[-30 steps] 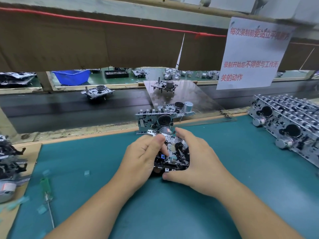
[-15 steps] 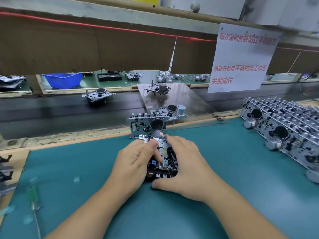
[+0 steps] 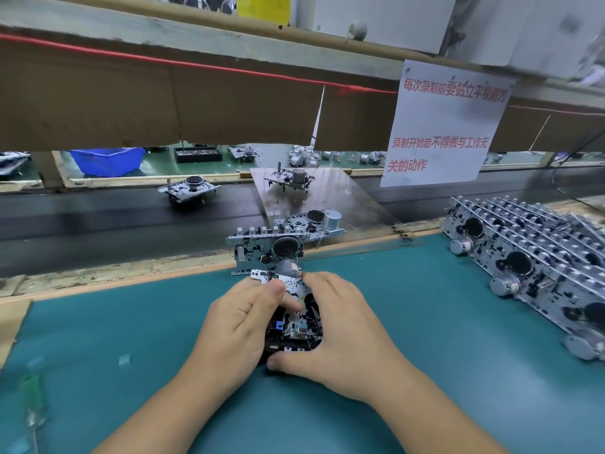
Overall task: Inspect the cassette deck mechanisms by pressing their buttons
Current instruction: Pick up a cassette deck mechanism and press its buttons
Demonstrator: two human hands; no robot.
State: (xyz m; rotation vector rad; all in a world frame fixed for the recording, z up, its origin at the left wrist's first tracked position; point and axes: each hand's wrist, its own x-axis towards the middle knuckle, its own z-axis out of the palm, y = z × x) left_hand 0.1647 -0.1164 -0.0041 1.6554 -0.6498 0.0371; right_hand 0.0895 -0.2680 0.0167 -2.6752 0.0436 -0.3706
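Both hands, the left hand [image 3: 240, 326] and the right hand [image 3: 340, 335], hold a cassette deck mechanism [image 3: 293, 319] on the green table [image 3: 458, 371]. Its long side seems to point away from the person. Another mechanism [image 3: 271, 249] stands just behind.

Two bare forearms enter from the lower edge of the view, each ending in a bare hand. Left hand [image 3: 237, 326]: no glove, ring, watch or strap visible; short, unpainted thumbnail. Right hand [image 3: 343, 335]: likewise ungloved, without ring or band; rounded thumb tip, nail turned out of view. No sleeve or cuff appears on either forearm up to the frame's edge; both wrists are uncovered. No marks, tape or bandages show anywhere on them.
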